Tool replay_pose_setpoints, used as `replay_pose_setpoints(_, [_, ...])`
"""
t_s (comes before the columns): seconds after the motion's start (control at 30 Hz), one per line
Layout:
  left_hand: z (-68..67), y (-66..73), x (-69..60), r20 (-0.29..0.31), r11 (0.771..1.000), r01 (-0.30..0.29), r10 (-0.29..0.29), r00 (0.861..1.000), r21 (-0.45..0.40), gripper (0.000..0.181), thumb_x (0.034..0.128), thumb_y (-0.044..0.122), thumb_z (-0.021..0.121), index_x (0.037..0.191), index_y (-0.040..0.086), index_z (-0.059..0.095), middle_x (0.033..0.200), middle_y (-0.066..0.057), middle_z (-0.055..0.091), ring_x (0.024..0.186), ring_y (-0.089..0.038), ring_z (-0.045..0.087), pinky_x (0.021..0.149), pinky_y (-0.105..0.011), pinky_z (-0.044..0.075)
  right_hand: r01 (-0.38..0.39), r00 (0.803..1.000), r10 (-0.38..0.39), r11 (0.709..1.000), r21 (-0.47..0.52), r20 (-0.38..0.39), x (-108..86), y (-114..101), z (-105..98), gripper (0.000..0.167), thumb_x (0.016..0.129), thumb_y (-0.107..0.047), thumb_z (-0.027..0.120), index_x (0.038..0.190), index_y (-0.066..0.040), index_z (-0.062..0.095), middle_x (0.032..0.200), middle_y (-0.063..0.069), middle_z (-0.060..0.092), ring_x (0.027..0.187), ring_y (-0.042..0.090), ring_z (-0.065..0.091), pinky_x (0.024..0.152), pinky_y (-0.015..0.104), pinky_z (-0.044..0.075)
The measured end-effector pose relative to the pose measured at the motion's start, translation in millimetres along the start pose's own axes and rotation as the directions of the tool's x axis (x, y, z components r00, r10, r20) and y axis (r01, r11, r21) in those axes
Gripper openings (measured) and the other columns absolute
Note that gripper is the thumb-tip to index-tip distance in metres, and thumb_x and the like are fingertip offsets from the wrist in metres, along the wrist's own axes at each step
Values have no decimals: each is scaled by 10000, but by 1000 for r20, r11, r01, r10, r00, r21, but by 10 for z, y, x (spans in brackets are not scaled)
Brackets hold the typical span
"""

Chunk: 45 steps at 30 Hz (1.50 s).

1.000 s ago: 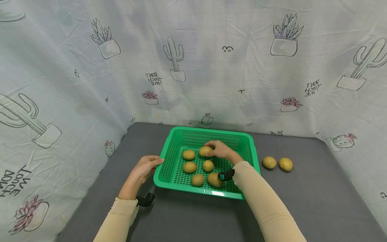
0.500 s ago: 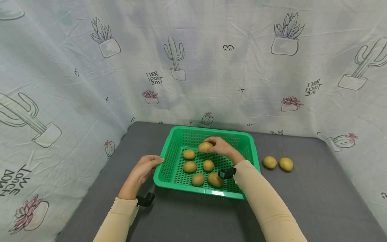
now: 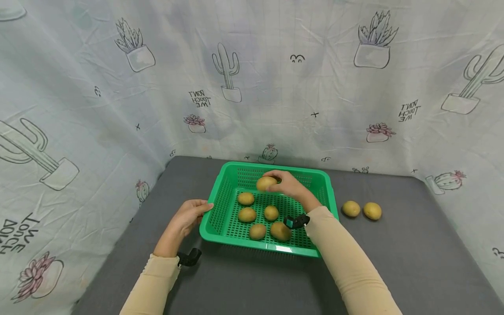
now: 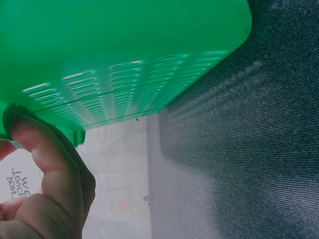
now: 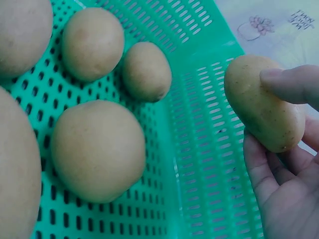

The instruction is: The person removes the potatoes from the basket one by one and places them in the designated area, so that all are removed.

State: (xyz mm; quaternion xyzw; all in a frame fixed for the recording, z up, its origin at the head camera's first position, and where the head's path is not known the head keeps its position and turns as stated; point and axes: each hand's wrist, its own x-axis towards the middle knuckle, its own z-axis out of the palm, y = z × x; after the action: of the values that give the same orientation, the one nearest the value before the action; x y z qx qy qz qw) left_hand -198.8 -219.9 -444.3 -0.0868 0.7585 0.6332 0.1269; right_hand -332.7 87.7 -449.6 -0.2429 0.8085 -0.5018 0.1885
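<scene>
A green perforated basket [image 3: 236,239] stands on the grey table with several potatoes on its bottom, one of them a round potato [image 3: 271,213] near the middle. My right hand [image 3: 289,185] holds a potato [image 3: 265,183] between thumb and fingers above the basket's rear part. In the right wrist view that potato [image 5: 261,102] is clear of the basket floor, with the hand [image 5: 294,184] around one side. At the basket's left rim, my left hand [image 3: 190,216] grips the edge; the left wrist view shows the hand's [image 4: 55,189] fingers bent against the green wall [image 4: 124,89].
Two potatoes, one [image 3: 351,209] beside the other [image 3: 372,211], lie on the grey table [image 3: 409,245] to the right of the basket. A pale curtain [image 3: 267,87] with printed cacti hangs behind the table and along its sides.
My right hand has lifted its potato from the basket floor, moving up and slightly back. My left hand has stayed on the rim. The head view has shifted slightly.
</scene>
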Motion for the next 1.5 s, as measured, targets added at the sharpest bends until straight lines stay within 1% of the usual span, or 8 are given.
replay_pose_setpoints(0.3, [12, 21, -1, -16, 1000, 15, -15, 1000, 5, 480, 980, 202, 540, 1331, -103, 420, 754, 48, 523, 627, -60, 488, 662, -252, 456, 70, 997, -68, 995, 66, -38, -37, -109, -66, 509, 881, -137, 676, 1353, -58, 501, 1247, 166, 539, 1028, 281, 554, 897, 570, 442])
replay_pose_setpoints(0.5, [13, 9, -3, -13, 1000, 23, -23, 1000, -5, 495, 981, 196, 536, 1348, -107, 400, 790, 46, 548, 658, -53, 516, 681, -245, 467, 119, 992, -109, 979, 167, -63, -108, -190, -133, 509, 888, -99, 663, 1360, -38, 483, 1310, 194, 490, 1069, 302, 548, 917, 573, 434])
replay_pose_setpoints(0.7, [11, -13, 6, -22, 1000, 17, -17, 1000, 7, 437, 976, 197, 544, 1294, -91, 463, 756, 46, 544, 633, -63, 503, 667, -250, 465, 192, 980, -176, 957, 217, -92, -171, -241, -205, 506, 891, -77, 654, 1361, -21, 473, 1319, 198, 480, 1034, 225, 566, 911, 564, 443])
replay_pose_setpoints(0.93, [13, 6, -9, -24, 1000, 14, -14, 1000, 6, 457, 975, 194, 546, 1308, -104, 451, 765, 37, 558, 631, -59, 512, 651, -245, 470, 248, 966, -214, 926, 286, -145, -271, -330, -278, 509, 898, -15, 619, 1376, 4, 444, 1338, 198, 463, 1022, 123, 583, 901, 474, 482])
replay_pose_setpoints(1.1, [29, 9, -14, -22, 1000, 1, -1, 1000, 15, 466, 973, 200, 549, 1303, -114, 449, 766, 37, 532, 621, -59, 478, 643, -246, 454, 292, 952, -242, 904, 314, -189, -333, -372, -329, 508, 902, 22, 594, 1380, 39, 423, 1273, 111, 496, 1012, 115, 582, 876, 415, 496])
replay_pose_setpoints(1.2, [31, -4, -11, -22, 1000, 3, -2, 1000, 15, 450, 974, 194, 547, 1299, -105, 462, 758, 31, 534, 614, -64, 479, 645, -248, 456, 324, 941, -269, 895, 308, -208, -371, -394, -345, 505, 900, 24, 596, 1376, 44, 425, 1226, 44, 511, 1001, 121, 582, 845, 381, 505])
replay_pose_setpoints(1.3, [24, -20, -7, -20, 1000, 4, -3, 1000, 11, 435, 979, 183, 535, 1300, -103, 468, 781, 23, 569, 637, -69, 523, 665, -254, 478, 352, 931, -296, 884, 308, -213, -397, -403, -353, 503, 901, 15, 602, 1372, 48, 428, 1213, 9, 520, 1006, 122, 581, 825, 328, 509])
replay_pose_setpoints(1.5, [25, -19, -4, -22, 1000, -7, 7, 1000, 7, 457, 976, 197, 546, 1302, -112, 457, 833, 15, 589, 670, -74, 547, 676, -257, 489, 407, 907, -343, 864, 297, -246, -484, -441, -383, 508, 888, 4, 629, 1355, 65, 439, 1194, -9, 540, 988, 117, 585, 791, 250, 504])
